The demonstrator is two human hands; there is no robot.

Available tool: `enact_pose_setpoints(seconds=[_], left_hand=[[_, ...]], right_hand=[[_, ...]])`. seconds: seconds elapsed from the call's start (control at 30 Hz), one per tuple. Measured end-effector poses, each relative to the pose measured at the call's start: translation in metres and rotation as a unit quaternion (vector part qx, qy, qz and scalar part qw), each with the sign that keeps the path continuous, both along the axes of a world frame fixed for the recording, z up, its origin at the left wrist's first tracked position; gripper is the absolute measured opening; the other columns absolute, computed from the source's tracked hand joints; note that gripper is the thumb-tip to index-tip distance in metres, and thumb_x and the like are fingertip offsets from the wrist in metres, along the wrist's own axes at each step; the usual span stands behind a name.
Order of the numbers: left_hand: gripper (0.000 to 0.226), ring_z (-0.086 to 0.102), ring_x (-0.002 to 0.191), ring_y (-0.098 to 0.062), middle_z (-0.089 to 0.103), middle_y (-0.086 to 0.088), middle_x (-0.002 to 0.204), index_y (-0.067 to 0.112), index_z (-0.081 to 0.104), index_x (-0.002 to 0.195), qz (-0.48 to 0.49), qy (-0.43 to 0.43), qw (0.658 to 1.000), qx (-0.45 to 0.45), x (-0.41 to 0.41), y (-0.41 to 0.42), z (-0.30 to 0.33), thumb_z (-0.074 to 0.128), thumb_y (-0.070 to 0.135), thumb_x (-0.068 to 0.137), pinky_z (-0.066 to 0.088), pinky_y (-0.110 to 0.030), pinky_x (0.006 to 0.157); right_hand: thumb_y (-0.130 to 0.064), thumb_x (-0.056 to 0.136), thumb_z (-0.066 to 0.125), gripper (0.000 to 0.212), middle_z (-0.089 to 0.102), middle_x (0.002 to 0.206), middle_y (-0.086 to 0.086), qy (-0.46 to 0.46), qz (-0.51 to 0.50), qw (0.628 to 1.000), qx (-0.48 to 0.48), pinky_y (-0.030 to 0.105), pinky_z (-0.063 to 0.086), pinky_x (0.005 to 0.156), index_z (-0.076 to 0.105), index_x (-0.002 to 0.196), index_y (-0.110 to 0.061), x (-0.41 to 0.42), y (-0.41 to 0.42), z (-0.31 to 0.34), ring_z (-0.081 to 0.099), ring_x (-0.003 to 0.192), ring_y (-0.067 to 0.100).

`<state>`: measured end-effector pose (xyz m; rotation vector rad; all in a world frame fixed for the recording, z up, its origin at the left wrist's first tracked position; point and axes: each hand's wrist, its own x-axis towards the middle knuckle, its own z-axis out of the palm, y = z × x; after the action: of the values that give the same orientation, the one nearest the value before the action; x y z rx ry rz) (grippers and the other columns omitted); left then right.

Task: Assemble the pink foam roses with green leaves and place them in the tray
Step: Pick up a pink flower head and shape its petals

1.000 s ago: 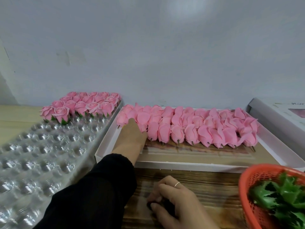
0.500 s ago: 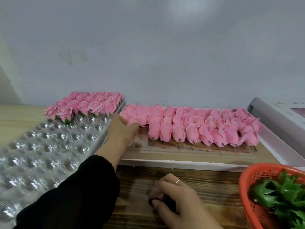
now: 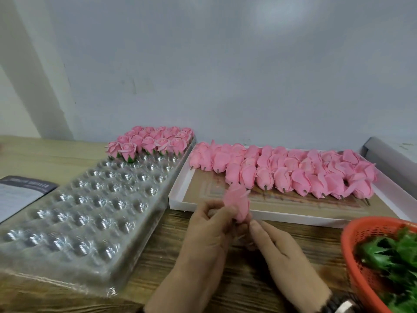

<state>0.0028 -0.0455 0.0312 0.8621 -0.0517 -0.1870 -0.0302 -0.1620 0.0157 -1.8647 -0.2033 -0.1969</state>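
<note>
My left hand [image 3: 203, 224] has come back from the white box [image 3: 178, 195], now gripping one pink rose [image 3: 238, 203] while my right hand [image 3: 277, 247] pinches its base, ready for a leaf.

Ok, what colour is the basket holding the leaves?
Orange-red, a perforated plastic basket at lower right, seen in the head view, the only one.

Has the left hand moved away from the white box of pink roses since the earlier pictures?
Yes. The left hand has pulled back from the white cardboard box toward the person, over the wooden table, holding one pink foam rose.
</note>
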Motion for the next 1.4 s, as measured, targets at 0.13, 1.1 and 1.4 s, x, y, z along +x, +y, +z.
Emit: enact_pose_setpoints(seconds=[0.13, 1.1, 1.4], left_hand=[[0.031, 0.064, 0.062, -0.017, 0.063, -0.012, 0.071, 0.005, 0.053, 0.079, 0.002, -0.054, 0.998, 0.036, -0.001, -0.015, -0.007, 0.073, -0.006, 0.058, 0.055, -0.026, 0.059], [0.077, 0.06, 0.099, -0.007, 0.057, -0.003, 0.114, 0.022, 0.035, 0.126, -0.112, -0.224, 0.898, 0.362, -0.003, -0.008, -0.02, 0.075, 0.006, 0.061, 0.046, -0.013, 0.082], [0.031, 0.056, 0.058, -0.006, 0.061, 0.0, 0.081, 0.01, 0.055, 0.103, -0.123, -0.197, 0.888, 0.396, -0.006, -0.01, -0.014, 0.061, -0.007, 0.077, 0.045, -0.02, 0.052]], right_hand=[[-0.051, 0.078, 0.036, 0.049, 0.073, 0.097, -0.009, 0.01, -0.01, 0.994, 0.105, 0.008, 0.043, 0.081, 0.07, 0.096, -0.02, 0.0, -0.003, 0.002, 0.063, 0.096, -0.002], [-0.014, 0.077, 0.069, 0.008, 0.071, 0.08, -0.003, -0.057, -0.103, 0.992, 0.04, 0.026, 0.051, 0.075, 0.071, 0.082, -0.02, -0.001, -0.009, -0.004, 0.065, 0.08, 0.014], [-0.042, 0.08, 0.051, 0.02, 0.058, 0.071, -0.011, -0.17, -0.121, 0.971, -0.117, 0.008, 0.036, 0.067, 0.061, 0.069, -0.028, -0.003, 0.0, -0.004, 0.053, 0.075, 0.003]])
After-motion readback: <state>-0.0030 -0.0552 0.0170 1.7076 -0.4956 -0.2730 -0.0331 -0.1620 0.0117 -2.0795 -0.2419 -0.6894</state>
